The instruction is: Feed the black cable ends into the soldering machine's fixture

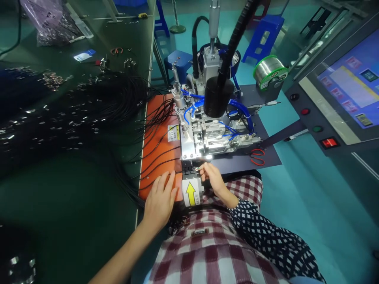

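Observation:
My left hand [160, 199] lies on the orange plate [161, 136], fingers stretched out, its fingertips close to a black cable that runs to the feed track. My right hand [211, 178] is closed in a pinch at the right side of the black feed track [188, 172], on what looks like the thin end of that cable. Its exact tip is partly hidden by my fingers. Just below the track is a white label with a yellow arrow [191, 193]. Above my hands stands the metal soldering machine [213, 134], with several black cables [160, 162] leading into it from the left.
A large heap of black cables [97, 106] covers the dark green table. Red-handled pliers [258, 157] lie right of the machine. A solder wire spool [270, 71] sits behind it. A control panel with a screen [352, 86] stands at right. Blue stools [263, 37] are farther back.

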{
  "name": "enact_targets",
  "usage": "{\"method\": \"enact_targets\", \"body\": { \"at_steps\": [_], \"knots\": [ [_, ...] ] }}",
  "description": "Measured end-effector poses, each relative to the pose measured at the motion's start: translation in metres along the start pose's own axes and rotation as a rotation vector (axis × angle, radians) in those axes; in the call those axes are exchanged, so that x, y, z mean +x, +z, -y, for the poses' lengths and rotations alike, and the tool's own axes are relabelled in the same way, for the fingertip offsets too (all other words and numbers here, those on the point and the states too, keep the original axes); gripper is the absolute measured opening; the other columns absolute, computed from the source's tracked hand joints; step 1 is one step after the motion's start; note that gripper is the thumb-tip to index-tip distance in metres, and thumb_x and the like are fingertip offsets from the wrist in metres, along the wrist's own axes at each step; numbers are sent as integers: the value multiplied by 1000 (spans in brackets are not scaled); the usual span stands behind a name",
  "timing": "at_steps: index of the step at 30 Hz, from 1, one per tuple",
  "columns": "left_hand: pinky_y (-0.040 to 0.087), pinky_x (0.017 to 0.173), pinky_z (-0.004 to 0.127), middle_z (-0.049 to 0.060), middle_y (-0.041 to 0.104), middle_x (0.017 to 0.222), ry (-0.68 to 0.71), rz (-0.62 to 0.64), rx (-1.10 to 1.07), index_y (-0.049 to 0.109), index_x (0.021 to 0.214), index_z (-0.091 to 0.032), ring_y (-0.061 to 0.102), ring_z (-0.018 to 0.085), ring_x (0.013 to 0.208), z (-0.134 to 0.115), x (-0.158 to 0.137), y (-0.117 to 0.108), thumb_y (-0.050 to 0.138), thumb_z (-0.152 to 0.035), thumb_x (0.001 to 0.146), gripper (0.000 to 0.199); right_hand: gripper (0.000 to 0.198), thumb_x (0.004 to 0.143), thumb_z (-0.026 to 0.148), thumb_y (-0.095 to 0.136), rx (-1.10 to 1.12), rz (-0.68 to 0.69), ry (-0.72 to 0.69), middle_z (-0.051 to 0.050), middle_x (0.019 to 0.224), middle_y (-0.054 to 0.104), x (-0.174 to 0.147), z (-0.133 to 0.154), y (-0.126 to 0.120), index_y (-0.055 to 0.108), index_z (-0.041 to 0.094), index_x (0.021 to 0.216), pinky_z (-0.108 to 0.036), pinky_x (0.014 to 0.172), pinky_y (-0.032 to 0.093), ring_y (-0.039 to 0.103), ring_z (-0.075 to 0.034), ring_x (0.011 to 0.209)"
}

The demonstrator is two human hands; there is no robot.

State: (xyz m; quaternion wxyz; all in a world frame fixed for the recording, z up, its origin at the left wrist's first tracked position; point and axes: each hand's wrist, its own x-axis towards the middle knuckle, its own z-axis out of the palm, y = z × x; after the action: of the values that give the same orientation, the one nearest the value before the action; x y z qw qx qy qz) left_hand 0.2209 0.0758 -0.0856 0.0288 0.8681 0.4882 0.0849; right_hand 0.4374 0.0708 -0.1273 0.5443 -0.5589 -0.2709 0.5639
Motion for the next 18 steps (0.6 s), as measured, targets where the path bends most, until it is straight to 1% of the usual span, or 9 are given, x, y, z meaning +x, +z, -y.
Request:
{"method": "enact_targets", "body": {
  "at_steps": [3, 6, 8, 12, 13, 15, 16, 17, 18],
  "knots": [
    [48, 99, 47, 16, 53, 136, 27, -19, 4, 42, 144, -17, 49, 32, 122, 1, -3, -1, 42, -29, 96, 49, 42, 84, 57, 58, 15, -62, -3, 2, 68, 56, -4, -4, -11, 60, 16, 84, -24, 50, 39, 50, -9, 50],
    [49, 97, 46, 16, 53, 134, 26, -15, -14, 43, 143, -17, 50, 31, 121, 3, 2, -1, 41, -29, 97, 48, 39, 82, 55, 62, 26, -122, -6, 3, 66, 54, -9, -6, -20, 60, 16, 82, -24, 49, 37, 48, -8, 49],
    [50, 96, 47, 17, 54, 134, 11, -2, -38, 45, 142, -16, 51, 31, 121, 5, 15, 0, 40, -30, 97, 47, 37, 82, 53, 63, 34, -148, -6, 4, 66, 52, -12, -6, -21, 60, 16, 82, -24, 49, 37, 47, -8, 49],
    [45, 102, 51, 19, 51, 138, 6, 9, -115, 47, 138, -12, 45, 33, 129, 14, 56, -2, 38, -30, 97, 45, 34, 82, 51, 63, 51, -167, -3, 4, 66, 52, -13, -3, -21, 60, 18, 82, -24, 49, 37, 46, -8, 50],
    [43, 105, 50, 19, 49, 140, 36, 13, -158, 47, 137, -12, 44, 32, 131, 19, 65, -6, 37, -28, 97, 44, 33, 82, 51, 63, 56, -170, -5, 4, 66, 51, -13, -2, -22, 60, 18, 82, -24, 49, 37, 45, -8, 50],
    [43, 106, 44, 16, 48, 141, 104, 23, -312, 47, 136, -15, 46, 26, 130, 30, 73, -21, 34, -24, 98, 42, 32, 81, 49, 65, 66, -189, -18, 4, 66, 52, -15, 1, -25, 60, 18, 81, -24, 49, 36, 45, -8, 50],
    [45, 103, 39, 14, 51, 137, 125, 26, -395, 50, 132, -17, 50, 22, 126, 36, 71, -31, 33, -22, 98, 39, 31, 81, 48, 66, 70, -202, -25, 4, 67, 52, -17, 4, -28, 61, 18, 81, -24, 49, 36, 45, -8, 51],
    [47, 99, 35, 12, 57, 126, 164, 48, -460, 56, 123, -18, 55, 20, 118, 42, 66, -43, 34, -21, 98, 34, 30, 81, 48, 67, 72, -210, -28, 3, 67, 52, -19, 6, -32, 61, 18, 81, -23, 49, 36, 45, -8, 51],
    [49, 94, 32, 10, 61, 114, 219, 130, -486, 61, 112, -19, 59, 18, 108, 46, 59, -55, 36, -21, 97, 29, 29, 81, 47, 67, 74, -214, -32, 3, 67, 52, -21, 9, -35, 61, 18, 80, -23, 49, 36, 45, -8, 52]
  ]
}}
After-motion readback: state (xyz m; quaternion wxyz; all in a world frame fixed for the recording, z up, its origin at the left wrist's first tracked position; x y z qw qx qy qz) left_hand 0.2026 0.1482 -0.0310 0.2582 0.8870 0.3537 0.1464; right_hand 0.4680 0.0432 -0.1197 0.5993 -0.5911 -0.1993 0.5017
